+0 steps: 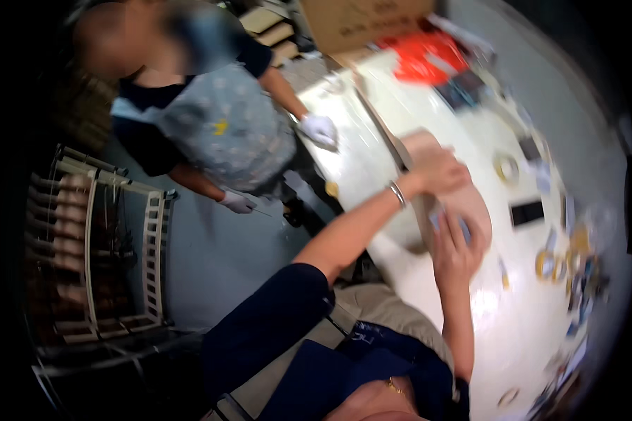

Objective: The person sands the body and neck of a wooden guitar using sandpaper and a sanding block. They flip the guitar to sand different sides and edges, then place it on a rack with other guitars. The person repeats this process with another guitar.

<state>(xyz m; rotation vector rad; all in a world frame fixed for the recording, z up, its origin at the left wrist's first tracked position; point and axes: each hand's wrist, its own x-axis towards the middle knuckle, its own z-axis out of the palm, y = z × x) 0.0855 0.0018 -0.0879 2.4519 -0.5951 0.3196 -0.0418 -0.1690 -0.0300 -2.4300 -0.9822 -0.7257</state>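
Note:
A smooth beige curved piece (476,203), its exact kind unclear, lies on the white table (407,270) in front of me. My left hand (439,172), with a silver bracelet at the wrist, is closed over its upper part, fingers curled and slightly blurred. Closer to me, my right hand (460,245) pinches a small blue-grey pad (463,228) against or just over the same piece. Part of the pad is hidden by the fingers. From the piece's far end a long narrow dark strip (378,118) runs away across the table.
Across the table's left edge stands a person in an apron (232,126) with white gloves, one holding a thin tool. A rack (88,238) with beige pieces stands left. On the table are a red plastic bag (421,59), black phone (527,213), tape rolls (545,265) and cardboard box (365,24).

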